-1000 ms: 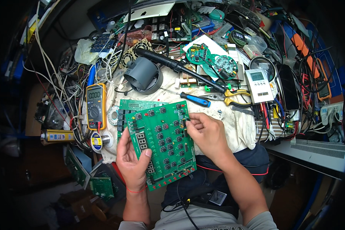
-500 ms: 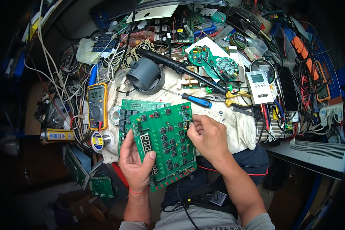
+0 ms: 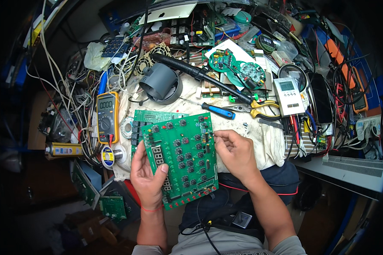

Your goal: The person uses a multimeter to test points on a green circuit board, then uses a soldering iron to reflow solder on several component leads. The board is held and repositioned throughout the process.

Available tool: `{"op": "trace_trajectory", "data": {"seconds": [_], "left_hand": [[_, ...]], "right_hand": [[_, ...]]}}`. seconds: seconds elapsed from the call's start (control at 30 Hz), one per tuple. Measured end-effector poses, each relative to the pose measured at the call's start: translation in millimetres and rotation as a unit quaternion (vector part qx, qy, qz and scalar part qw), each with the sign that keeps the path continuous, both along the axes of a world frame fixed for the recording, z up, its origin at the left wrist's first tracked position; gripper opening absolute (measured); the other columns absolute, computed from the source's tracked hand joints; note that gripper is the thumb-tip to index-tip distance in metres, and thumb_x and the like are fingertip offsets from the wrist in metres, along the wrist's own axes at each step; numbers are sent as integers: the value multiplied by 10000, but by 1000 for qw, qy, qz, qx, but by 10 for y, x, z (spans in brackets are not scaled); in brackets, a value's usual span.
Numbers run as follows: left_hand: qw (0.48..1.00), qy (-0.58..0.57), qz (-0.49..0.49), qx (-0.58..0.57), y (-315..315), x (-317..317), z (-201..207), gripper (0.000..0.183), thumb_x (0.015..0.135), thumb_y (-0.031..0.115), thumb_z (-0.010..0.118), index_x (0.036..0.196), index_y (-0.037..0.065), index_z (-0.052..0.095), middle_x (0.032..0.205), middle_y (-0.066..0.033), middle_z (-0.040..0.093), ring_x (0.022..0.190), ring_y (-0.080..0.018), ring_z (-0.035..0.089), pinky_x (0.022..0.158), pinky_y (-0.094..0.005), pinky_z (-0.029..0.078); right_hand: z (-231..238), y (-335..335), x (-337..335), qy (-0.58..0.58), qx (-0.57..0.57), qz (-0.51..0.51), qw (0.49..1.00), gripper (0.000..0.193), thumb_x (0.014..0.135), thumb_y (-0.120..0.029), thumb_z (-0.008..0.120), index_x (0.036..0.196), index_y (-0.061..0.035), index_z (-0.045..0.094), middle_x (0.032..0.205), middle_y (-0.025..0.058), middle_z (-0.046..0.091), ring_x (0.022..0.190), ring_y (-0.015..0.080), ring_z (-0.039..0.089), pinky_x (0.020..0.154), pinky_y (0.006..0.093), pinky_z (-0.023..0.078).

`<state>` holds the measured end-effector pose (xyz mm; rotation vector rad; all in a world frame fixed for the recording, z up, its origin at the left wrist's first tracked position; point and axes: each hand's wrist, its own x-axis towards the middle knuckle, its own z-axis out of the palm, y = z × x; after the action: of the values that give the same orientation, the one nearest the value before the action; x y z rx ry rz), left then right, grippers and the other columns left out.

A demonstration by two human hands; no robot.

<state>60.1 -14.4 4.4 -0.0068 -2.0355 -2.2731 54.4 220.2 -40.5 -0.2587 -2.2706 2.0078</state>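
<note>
A green circuit board (image 3: 185, 168) with rows of black push buttons and white digit displays is held up, tilted, above the bench's front edge. My left hand (image 3: 148, 180) grips its left side, thumb on the front beside the displays and fingers behind. At the upper right edge of the board is my right hand (image 3: 236, 153), its fingers curled in and tips close to the small parts there. What those fingertips hold, if anything, is too small to make out. Behind the held board, a second green board (image 3: 161, 115) lies on the pale cloth (image 3: 259, 144), partly covered.
Left stand a yellow multimeter (image 3: 108, 117) and a solder spool (image 3: 108, 156). Beyond the boards lie a blue-handled screwdriver (image 3: 219, 111), yellow-handled pliers (image 3: 264, 109), a grey pipe fitting (image 3: 159, 83) and a black rod (image 3: 200, 75). At right is a white meter (image 3: 288, 95).
The held board has shifted slightly left and tilted a little. My right hand has drawn back from the board's face to its right edge, its fingers less tightly pinched.
</note>
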Motion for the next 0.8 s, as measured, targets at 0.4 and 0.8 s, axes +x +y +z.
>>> {"op": "trace_trajectory", "data": {"seconds": [0.4, 0.8], "left_hand": [[999, -44, 6, 26, -55, -56, -81, 844, 899, -62, 775, 1620, -113, 337, 1550, -217, 549, 1398, -255, 577, 1210, -397, 433], [998, -46, 7, 39, -70, -55, -123, 859, 896, -54, 780, 1626, -107, 329, 1546, -215, 553, 1385, -254, 590, 1197, -394, 448]], "right_hand": [[-81, 65, 21, -34, -13, 36, 999, 203, 1092, -83, 629, 1214, 67, 690, 1046, 122, 781, 911, 162, 775, 774, 306, 658], [-52, 66, 49, -11, -18, 29, 999, 204, 1007, -83, 704, 1163, 36, 760, 1009, 183, 789, 807, 204, 795, 715, 318, 629]]}}
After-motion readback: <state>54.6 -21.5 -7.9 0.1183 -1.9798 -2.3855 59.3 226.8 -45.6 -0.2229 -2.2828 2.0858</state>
